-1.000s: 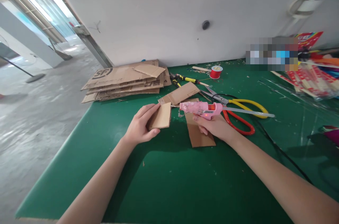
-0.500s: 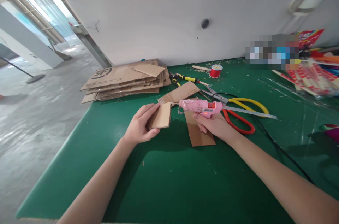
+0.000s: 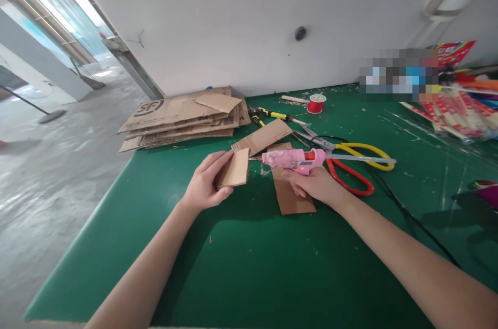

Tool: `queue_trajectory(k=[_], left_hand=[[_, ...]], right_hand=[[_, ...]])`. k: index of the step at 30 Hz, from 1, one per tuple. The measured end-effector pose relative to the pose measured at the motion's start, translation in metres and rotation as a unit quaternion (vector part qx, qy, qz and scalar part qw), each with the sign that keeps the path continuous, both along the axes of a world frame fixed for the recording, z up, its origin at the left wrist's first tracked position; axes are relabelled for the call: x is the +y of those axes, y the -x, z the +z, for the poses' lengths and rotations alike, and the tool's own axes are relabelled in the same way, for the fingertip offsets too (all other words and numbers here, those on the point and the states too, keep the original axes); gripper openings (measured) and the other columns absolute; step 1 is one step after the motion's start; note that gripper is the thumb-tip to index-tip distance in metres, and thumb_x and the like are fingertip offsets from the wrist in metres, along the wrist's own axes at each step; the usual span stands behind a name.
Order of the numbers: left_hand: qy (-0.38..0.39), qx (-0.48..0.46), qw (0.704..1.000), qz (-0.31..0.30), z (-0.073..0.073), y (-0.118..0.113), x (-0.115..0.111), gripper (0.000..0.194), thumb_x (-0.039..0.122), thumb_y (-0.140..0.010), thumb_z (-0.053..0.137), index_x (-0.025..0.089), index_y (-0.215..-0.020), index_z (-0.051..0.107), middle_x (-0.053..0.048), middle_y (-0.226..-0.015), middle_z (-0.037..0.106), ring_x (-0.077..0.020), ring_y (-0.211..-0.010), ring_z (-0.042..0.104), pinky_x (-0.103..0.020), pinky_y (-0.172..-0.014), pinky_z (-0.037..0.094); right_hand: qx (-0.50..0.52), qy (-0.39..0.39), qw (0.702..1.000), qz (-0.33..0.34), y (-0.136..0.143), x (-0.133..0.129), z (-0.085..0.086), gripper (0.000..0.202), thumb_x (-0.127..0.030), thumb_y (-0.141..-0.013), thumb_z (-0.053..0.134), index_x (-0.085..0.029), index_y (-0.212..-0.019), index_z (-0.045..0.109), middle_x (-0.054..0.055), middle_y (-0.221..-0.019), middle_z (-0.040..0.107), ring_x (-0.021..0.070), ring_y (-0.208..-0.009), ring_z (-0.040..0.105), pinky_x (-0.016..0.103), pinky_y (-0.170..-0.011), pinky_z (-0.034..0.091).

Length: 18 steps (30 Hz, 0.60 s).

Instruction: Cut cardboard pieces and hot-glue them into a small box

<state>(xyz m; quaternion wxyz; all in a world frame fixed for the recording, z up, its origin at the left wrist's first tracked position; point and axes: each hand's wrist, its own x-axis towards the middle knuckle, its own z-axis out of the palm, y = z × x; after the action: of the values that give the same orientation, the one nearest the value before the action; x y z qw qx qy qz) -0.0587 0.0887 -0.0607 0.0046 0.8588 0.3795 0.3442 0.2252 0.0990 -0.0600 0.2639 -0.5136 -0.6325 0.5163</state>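
My left hand (image 3: 206, 181) is closed on a small piece of cardboard (image 3: 235, 169), thumb along the near side and fingers behind. In my right hand (image 3: 313, 183) is a pink hot glue gun (image 3: 290, 158), its nozzle pointing left at the cardboard's right edge. Whether the tip touches that edge I cannot tell. A clear glue stick (image 3: 361, 159) sticks out of the gun's back, and a small light glows on its body. Beneath the gun lies a flat cardboard strip (image 3: 293, 196), partly covered by my right hand. Another cardboard strip (image 3: 264, 137) rests just behind.
Scissors (image 3: 352, 163) with red and yellow handles lie beside the gun, near a black cord (image 3: 412, 222). Stacked cardboard (image 3: 175, 116) stands at the back left. Yellow-black pliers (image 3: 259, 119) and a red thread spool (image 3: 316, 105) sit by the wall. Packaged sticks (image 3: 455, 116) are at right.
The glue gun's back end with the glue stick has swung slightly, the stick now nearer level and a little to the left. The left hand's cardboard has shifted slightly left.
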Motion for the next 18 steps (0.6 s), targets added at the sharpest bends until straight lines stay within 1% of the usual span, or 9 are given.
queue_trajectory(k=[5, 9, 12, 18], left_hand=[[-0.002, -0.002, 1.000, 0.002, -0.0011, 0.0009, -0.0001, 0.076, 0.066, -0.087, 0.038, 0.014, -0.141, 0.043, -0.020, -0.125, 0.054, -0.0317, -0.111, 0.057, -0.047, -0.093, 0.048], [0.001, 0.003, 1.000, 0.005, -0.0003, 0.0008, -0.0015, 0.077, 0.067, -0.086, 0.038, 0.014, -0.141, 0.043, -0.020, -0.125, 0.055, -0.0316, -0.110, 0.057, -0.047, -0.093, 0.048], [-0.002, 0.001, 1.000, 0.000, 0.0000, 0.0007, -0.0019, 0.076, 0.066, -0.087, 0.038, 0.014, -0.141, 0.043, -0.020, -0.125, 0.055, -0.0312, -0.110, 0.057, -0.046, -0.093, 0.048], [-0.004, 0.001, 1.000, -0.002, -0.0003, 0.0006, -0.0015, 0.075, 0.065, -0.087, 0.039, 0.013, -0.141, 0.043, -0.020, -0.125, 0.055, -0.0309, -0.111, 0.057, -0.046, -0.093, 0.048]], right_hand=[[0.019, -0.018, 1.000, -0.007, 0.0017, -0.0001, 0.0028, 0.059, -0.063, -0.076, 0.059, -0.022, -0.037, 0.039, -0.002, -0.037, 0.043, 0.0116, -0.044, 0.048, 0.026, -0.050, 0.042], [0.013, -0.024, 0.999, -0.020, 0.0041, 0.0000, 0.0066, 0.054, -0.060, -0.076, 0.059, -0.023, -0.041, 0.041, -0.003, -0.036, 0.043, 0.0126, -0.044, 0.050, 0.027, -0.053, 0.044], [-0.002, -0.024, 0.999, -0.027, 0.0049, 0.0010, 0.0084, 0.055, -0.060, -0.078, 0.058, -0.023, -0.040, 0.040, -0.002, -0.036, 0.044, 0.0126, -0.044, 0.050, 0.028, -0.055, 0.044], [0.000, -0.018, 1.000, -0.012, 0.0029, 0.0011, 0.0075, 0.055, -0.058, -0.078, 0.059, -0.023, -0.040, 0.040, -0.002, -0.037, 0.044, 0.0120, -0.044, 0.049, 0.027, -0.053, 0.042]])
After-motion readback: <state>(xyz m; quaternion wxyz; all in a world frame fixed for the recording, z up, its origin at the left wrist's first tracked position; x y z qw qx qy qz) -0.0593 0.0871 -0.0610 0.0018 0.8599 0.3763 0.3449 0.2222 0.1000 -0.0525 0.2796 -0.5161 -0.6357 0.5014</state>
